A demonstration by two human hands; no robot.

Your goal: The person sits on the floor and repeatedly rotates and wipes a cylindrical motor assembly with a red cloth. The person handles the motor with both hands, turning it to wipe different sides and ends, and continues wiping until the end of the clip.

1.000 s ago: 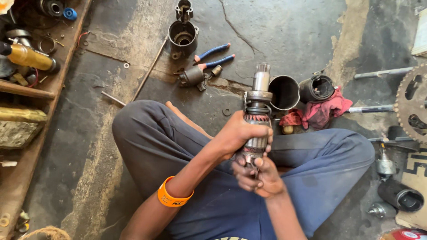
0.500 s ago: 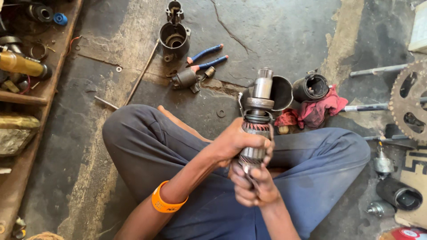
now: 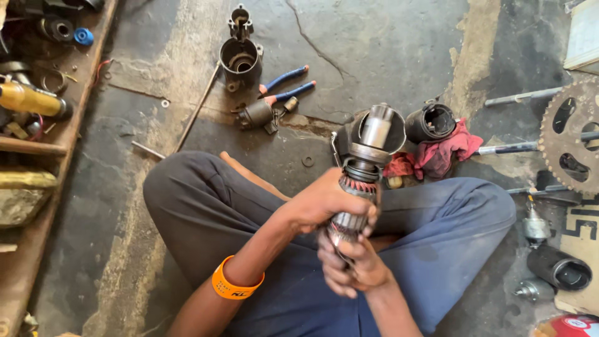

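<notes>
Head view: both hands point(image 3: 340, 234) clenched around ribbed, cylindrical metal armature point(image 3: 362, 181), copper-banded.

Motor armature point(image 3: 362, 181): I can't see its midsection, wrapped by the left hand point(image 3: 324, 203); lower end buried in the right hand point(image 3: 349, 268). Toothed sprocket point(image 3: 571, 137) cut by right edge. Red object point(image 3: 571, 326) clipped at bottom corner. Shelf clutter point(image 3: 37, 100) top left too jumbled to identify. Both elbows run out of frame.
</notes>
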